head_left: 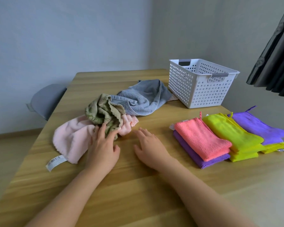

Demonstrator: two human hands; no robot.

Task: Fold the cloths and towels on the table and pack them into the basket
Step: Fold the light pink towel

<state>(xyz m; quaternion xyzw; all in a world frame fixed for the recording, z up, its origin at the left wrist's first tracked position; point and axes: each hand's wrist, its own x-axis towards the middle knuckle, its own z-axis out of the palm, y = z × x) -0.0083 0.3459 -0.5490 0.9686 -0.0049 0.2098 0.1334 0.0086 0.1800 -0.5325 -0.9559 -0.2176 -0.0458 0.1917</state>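
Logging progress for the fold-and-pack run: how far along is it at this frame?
Done: three stacks of folded cloths sit at right. In hand: the left hand rests its fingers on the green cloth atop the pink towel; the right hand is open, holding nothing. Left: those two and the grey-blue towel are crumpled; nothing shows in the basket, so all packing remains.

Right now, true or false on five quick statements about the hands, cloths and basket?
1. The basket holds folded cloths. False: no cloth shows inside it.
2. The left hand touches the olive cloth. True.
3. The right hand grips the coral cloth. False: it is open over bare table, apart from that cloth.
4. The coral cloth lies on a purple cloth. True.
5. The grey towel is folded. False: it lies crumpled.
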